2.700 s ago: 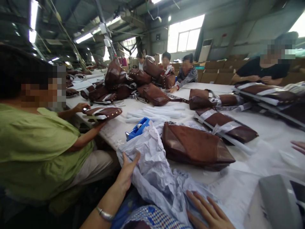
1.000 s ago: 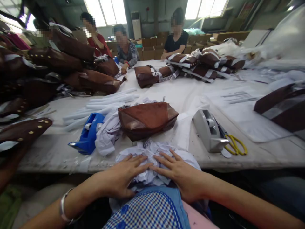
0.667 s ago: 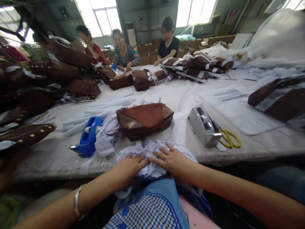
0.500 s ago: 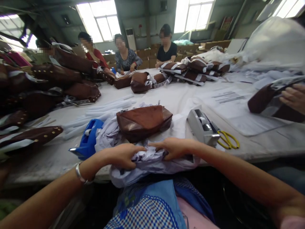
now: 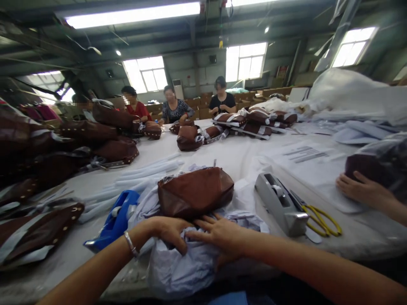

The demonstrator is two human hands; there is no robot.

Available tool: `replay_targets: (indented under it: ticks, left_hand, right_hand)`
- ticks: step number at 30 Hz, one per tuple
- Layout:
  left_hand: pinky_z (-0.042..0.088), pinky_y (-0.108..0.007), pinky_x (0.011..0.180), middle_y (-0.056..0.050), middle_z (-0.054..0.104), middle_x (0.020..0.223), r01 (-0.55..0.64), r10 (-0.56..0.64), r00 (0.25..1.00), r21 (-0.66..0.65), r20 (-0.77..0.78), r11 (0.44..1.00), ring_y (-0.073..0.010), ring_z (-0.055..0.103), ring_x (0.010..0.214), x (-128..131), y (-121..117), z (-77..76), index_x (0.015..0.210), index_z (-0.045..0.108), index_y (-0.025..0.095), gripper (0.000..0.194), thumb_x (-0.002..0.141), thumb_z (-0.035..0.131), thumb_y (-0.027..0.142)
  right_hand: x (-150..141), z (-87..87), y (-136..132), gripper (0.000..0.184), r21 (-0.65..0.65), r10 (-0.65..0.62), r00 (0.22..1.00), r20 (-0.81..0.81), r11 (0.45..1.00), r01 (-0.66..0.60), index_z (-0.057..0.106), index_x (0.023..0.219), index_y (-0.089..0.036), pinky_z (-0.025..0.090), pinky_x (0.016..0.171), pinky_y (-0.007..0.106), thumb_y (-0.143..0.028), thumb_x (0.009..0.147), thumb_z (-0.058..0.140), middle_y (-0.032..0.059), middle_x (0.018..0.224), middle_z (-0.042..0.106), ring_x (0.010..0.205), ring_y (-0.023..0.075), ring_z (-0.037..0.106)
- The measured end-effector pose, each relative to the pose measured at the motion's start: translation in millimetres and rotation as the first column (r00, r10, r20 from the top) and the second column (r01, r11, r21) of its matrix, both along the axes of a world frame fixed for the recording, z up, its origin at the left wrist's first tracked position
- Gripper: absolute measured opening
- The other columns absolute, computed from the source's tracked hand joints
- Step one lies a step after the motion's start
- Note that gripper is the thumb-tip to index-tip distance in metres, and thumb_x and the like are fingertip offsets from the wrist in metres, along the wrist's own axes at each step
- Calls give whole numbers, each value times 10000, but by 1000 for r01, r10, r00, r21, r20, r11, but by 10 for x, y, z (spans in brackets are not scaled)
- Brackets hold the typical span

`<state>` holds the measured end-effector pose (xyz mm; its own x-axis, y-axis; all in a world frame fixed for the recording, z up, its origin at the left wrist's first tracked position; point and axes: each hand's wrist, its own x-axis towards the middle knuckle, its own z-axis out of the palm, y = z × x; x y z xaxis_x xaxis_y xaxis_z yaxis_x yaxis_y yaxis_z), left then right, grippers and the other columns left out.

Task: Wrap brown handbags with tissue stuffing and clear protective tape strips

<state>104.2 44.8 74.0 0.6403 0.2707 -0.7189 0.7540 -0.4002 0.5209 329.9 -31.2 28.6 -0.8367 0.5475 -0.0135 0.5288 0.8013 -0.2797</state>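
Observation:
A brown leather bag point(image 5: 195, 190) lies on its side on the table in front of me. Crumpled white sheeting point(image 5: 187, 271), perhaps tissue paper, bunches up at its near side and hangs over the table edge. My left hand point(image 5: 171, 232), with a silver bracelet at the wrist, grips a fold of this sheeting, its fingertips partly hidden. My right hand point(image 5: 219, 235) lies on the same bundle with its fingers stretched out, close below the bag. A blue tape dispenser point(image 5: 116, 216) stands left of the bundle, a grey tape dispenser point(image 5: 280, 205) right of it.
Yellow-handled scissors point(image 5: 324, 220) lie beside the grey dispenser. Brown bags are piled at left point(image 5: 111, 148) and at the back point(image 5: 251, 120). At right, a co-worker's hand point(image 5: 365, 188) touches a dark bag under clear plastic. Several people sit across the table point(image 5: 235, 148).
My view has tilted up. My right hand has gone from pinching the sheeting to lying stretched out over it, nearer my left hand. The co-worker's dark bag at right is now under plastic.

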Motion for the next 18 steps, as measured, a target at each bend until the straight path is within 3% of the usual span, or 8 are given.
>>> replay_targets:
  ticks: [2,4,8,10,13,15,18]
  left_hand:
    - [523,-275,671,-26,716,1020,20,-22,1000,116,18,993,-212,671,831,-43,-68,106,1171,634,233,551,667,749,423]
    - [510,-289,759,-26,732,1022,40,-60,996,275,64,961,-226,676,893,-90,-137,328,1142,667,254,452,735,709,444]
    - [489,-225,784,9,753,1003,-30,-82,957,372,280,928,-176,687,898,-115,-78,835,1110,709,266,323,884,573,453]
    - [489,-203,812,25,752,1046,-153,-32,927,456,373,877,-159,687,926,-67,116,928,1120,714,264,324,913,537,439]
    - [493,-243,893,-7,740,1117,-317,62,921,646,385,694,-187,674,1007,62,541,792,1157,697,234,331,928,508,380]
    - [479,-314,971,-61,717,1171,-332,105,932,701,347,631,-223,648,1086,151,833,604,1190,674,204,325,937,511,328]
    - [465,-448,1028,-111,634,1280,-314,160,948,751,274,581,-249,596,1171,232,1189,345,1230,620,179,330,957,547,348]
  right_hand:
    - [-34,-89,17,1039,59,-14,1000,18,998,13,149,1569,-366,457,979,554,-392,739,773,162,1527,398,1330,412,442]
    - [-65,-123,7,915,124,-44,999,23,991,40,185,1563,-354,526,880,443,-284,811,701,152,1450,496,1278,379,505]
    - [-96,-130,-43,773,131,-86,995,53,988,78,243,1544,-346,524,654,300,-183,868,580,99,1173,684,902,266,699]
    - [-107,-138,-47,819,103,-89,992,88,991,80,228,1548,-342,503,598,287,-211,836,611,91,1148,697,759,239,711]
    - [-144,-134,-19,945,106,-88,987,137,992,74,201,1560,-312,502,589,306,-303,761,706,139,1235,666,814,289,721]
    - [-174,-82,-1,984,90,-76,980,186,994,60,204,1560,-311,498,585,312,-359,736,740,137,1182,689,815,306,720]
    - [-161,101,-33,837,95,-89,975,204,993,70,259,1539,-359,481,583,293,-297,809,664,69,1018,734,748,270,715]
